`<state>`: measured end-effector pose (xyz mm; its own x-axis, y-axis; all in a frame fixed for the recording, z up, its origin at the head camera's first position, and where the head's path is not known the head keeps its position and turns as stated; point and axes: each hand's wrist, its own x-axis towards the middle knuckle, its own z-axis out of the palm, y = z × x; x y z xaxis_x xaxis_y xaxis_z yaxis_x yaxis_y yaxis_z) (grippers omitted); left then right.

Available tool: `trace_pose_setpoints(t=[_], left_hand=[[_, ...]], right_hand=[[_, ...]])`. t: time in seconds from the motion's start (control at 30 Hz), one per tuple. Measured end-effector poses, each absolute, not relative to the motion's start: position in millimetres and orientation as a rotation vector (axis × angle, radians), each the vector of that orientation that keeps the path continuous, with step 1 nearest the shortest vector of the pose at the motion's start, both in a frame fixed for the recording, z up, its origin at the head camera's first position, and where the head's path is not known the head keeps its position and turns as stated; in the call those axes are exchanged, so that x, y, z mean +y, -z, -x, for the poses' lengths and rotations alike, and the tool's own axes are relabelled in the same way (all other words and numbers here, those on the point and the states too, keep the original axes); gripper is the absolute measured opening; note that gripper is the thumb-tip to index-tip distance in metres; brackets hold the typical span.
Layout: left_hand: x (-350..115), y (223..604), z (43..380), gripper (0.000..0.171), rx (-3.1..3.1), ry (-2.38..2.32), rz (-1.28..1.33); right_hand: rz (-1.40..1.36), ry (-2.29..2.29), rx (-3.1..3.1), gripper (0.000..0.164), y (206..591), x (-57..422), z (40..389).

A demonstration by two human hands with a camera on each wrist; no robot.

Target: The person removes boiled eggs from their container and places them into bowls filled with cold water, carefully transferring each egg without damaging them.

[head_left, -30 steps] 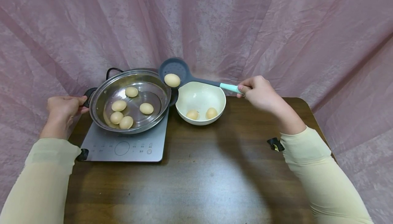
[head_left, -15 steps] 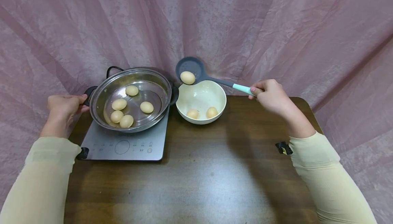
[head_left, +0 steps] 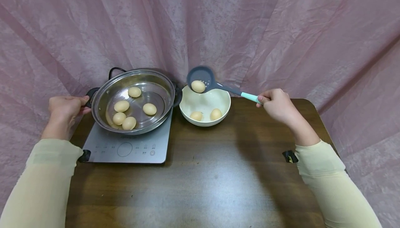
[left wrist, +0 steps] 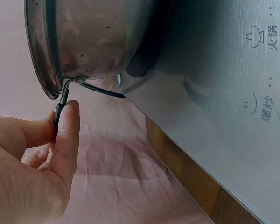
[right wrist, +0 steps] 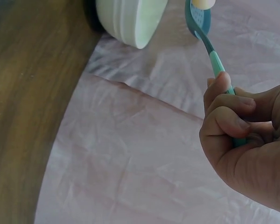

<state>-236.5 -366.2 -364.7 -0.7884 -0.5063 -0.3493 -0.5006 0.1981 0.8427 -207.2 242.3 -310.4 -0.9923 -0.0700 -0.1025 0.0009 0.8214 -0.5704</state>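
My right hand (head_left: 276,105) grips the mint-green handle end of a grey slotted ladle (head_left: 229,89). In its round bowl lies one egg (head_left: 198,86), above the back rim of a white bowl (head_left: 204,100). Two more eggs, one of them the left egg (head_left: 196,116), rest at the bottom of that bowl. On the left, my left hand (head_left: 67,109) pinches the black side handle (left wrist: 59,114) of a steel pot (head_left: 134,130). Several eggs, among them a separate egg (head_left: 149,109), sit in shallow water inside the pot.
Beneath the pot is a flat induction cooker (head_left: 125,151) with printed controls. A black cord (head_left: 115,70) loops behind it. The wooden table (head_left: 200,186) stretches toward the front, and a pink curtain (head_left: 218,23) hangs right behind the pot and bowl.
The ladle with its egg has moved right from the pot's edge, then come down over the white bowl's back rim. My left hand stays on the pot handle.
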Motion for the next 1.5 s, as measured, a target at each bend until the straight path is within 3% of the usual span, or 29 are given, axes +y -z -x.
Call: trace_pose_setpoints(t=[0.17, 0.4, 1.5], left_hand=[[-366, 365, 235, 0.017, -2.449, 1.687, -1.026], [-366, 364, 233, 0.008, -2.460, 1.684, -1.045], [-366, 363, 236, 0.018, -2.440, 1.696, -1.011]], right_hand=[[0.079, 0.887, 2.894, 0.028, 324, 243, 207], [0.114, 0.849, 2.882, 0.026, 339, 239, 205], [0.228, 0.688, 3.067, 0.021, 368, 225, 205]])
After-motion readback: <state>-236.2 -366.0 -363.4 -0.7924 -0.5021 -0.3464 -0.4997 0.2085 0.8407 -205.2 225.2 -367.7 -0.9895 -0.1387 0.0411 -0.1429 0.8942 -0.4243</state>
